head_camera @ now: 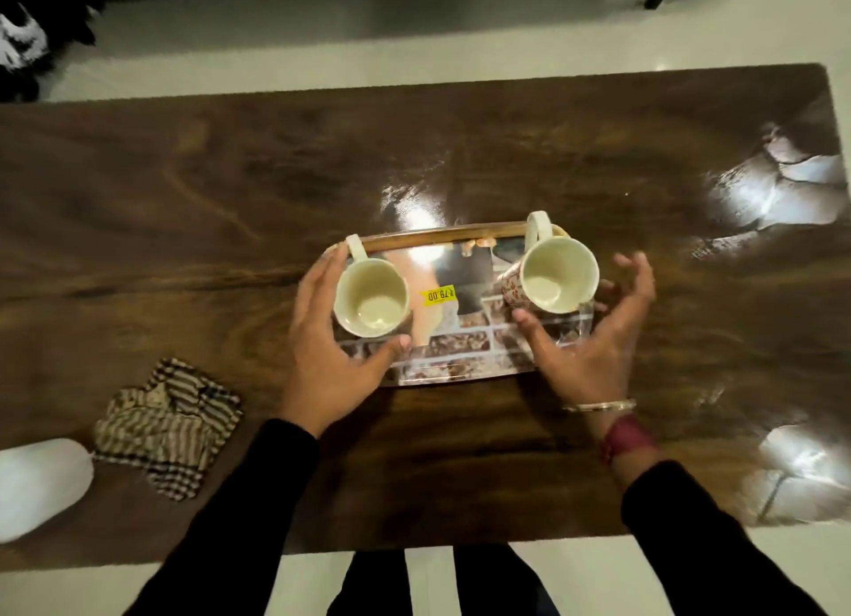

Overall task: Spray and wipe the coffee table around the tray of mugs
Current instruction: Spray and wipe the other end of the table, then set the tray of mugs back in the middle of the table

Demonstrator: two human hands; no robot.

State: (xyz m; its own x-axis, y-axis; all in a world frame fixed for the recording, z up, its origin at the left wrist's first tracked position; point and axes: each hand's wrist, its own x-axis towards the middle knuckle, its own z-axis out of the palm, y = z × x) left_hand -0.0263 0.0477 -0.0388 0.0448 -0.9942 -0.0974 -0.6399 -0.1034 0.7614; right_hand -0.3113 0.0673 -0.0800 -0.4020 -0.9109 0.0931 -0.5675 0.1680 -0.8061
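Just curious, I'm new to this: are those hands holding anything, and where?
Left hand is at the tray's left end, thumb on its surface; a firm grip cannot be told. Right hand is spread open, holding nothing.

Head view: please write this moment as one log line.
left hand: open at tray left end | right hand: open at right end | mugs: on tray | cloth, bottle: untouched at left

The white bottle (39,486) gets chopped off by the left edge, so no clue what its top looks like. The left hand (322,339) covers the left end of the tray (442,237), and I can't tell if it's actually gripping. The right hand (594,339) hides the other end, and its fingers (632,265) are blurry.
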